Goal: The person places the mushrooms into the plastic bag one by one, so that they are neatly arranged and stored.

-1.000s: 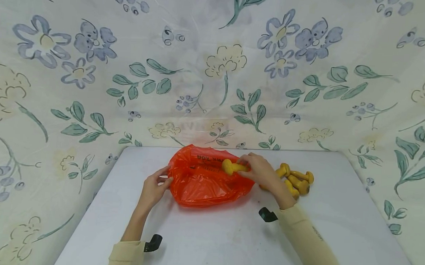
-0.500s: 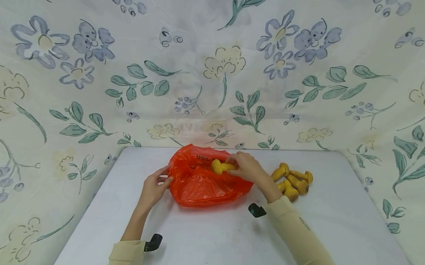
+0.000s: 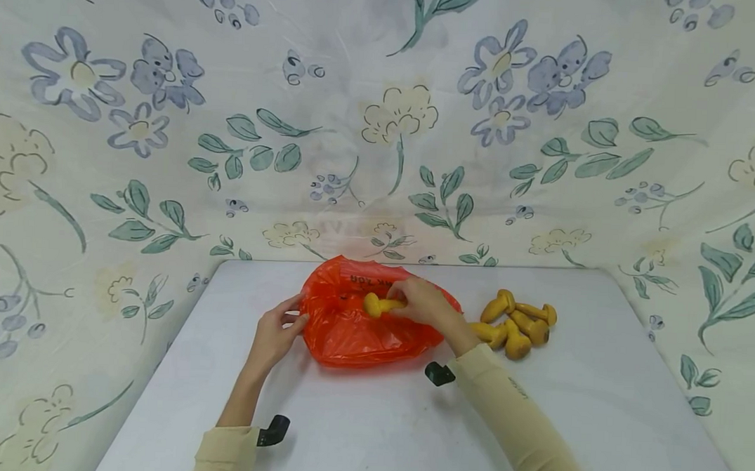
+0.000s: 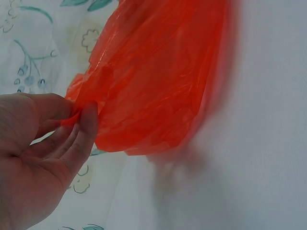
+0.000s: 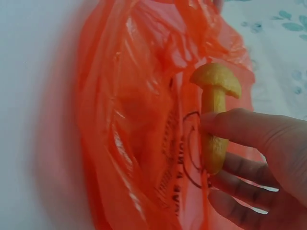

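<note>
A red plastic bag [image 3: 360, 340] with dark print lies on the table, its mouth facing up and spread. At its left edge my left hand [image 3: 276, 335] pinches the rim; the left wrist view shows the thin plastic [image 4: 144, 86] between thumb and fingers. My right hand [image 3: 420, 304] holds a yellow mushroom [image 3: 377, 305] over the bag's opening. In the right wrist view, thumb and fingers grip the mushroom's stem [image 5: 214, 139], and its cap [image 5: 216, 78] points away from the palm.
Several more yellow mushrooms [image 3: 517, 345] lie in a loose pile on the white table [image 3: 369, 425], right of the bag. A floral-patterned cloth [image 3: 357, 122] hangs behind the table and along its sides.
My right hand has moved left with the mushroom, from the bag's right side to above its middle. More of the mushroom pile shows now. My left hand has stayed on the rim.
</note>
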`<state>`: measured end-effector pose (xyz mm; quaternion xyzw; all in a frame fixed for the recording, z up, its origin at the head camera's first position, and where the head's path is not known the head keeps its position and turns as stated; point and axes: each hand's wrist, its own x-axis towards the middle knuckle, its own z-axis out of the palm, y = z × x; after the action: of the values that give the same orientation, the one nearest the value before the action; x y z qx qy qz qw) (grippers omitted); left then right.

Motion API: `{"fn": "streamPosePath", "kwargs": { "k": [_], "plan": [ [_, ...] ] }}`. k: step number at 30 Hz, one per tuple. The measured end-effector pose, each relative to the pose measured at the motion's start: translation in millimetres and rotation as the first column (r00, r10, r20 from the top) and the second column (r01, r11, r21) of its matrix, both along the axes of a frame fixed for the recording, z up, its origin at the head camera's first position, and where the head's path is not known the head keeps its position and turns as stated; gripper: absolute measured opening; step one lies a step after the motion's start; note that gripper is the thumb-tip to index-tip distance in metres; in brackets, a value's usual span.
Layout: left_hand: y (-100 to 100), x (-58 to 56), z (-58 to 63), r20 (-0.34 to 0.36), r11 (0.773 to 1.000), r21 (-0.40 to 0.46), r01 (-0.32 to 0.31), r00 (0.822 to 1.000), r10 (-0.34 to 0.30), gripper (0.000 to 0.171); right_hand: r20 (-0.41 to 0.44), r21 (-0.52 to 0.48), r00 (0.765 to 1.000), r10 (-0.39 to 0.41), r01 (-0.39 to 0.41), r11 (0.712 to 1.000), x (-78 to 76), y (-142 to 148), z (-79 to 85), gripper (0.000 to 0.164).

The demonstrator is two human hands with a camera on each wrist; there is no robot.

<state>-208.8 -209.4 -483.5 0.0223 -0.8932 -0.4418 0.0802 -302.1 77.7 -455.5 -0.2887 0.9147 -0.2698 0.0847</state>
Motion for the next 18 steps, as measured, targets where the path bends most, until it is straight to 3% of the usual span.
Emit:
{"fn": "streamPosePath", "kwargs": {
  "k": [8, 18],
  "plan": [
    [-1, -0.1, 0.1, 0.002, 1.0, -0.003, 0.003, 1.0, -0.003, 0.048, 0.095, 0.011, 0.995, -0.04, 0.039, 0.999, 0.3, -12, -14.6, 0.029],
    [0, 1.9, 2.0, 0.004, 1.0, -0.004, 0.009, 1.0, -0.009, 0.049, 0.154, 0.048, 0.986, -0.067, 0.061, 0.997, 1.4, -21, -25.9, 0.025]
  ]
}}
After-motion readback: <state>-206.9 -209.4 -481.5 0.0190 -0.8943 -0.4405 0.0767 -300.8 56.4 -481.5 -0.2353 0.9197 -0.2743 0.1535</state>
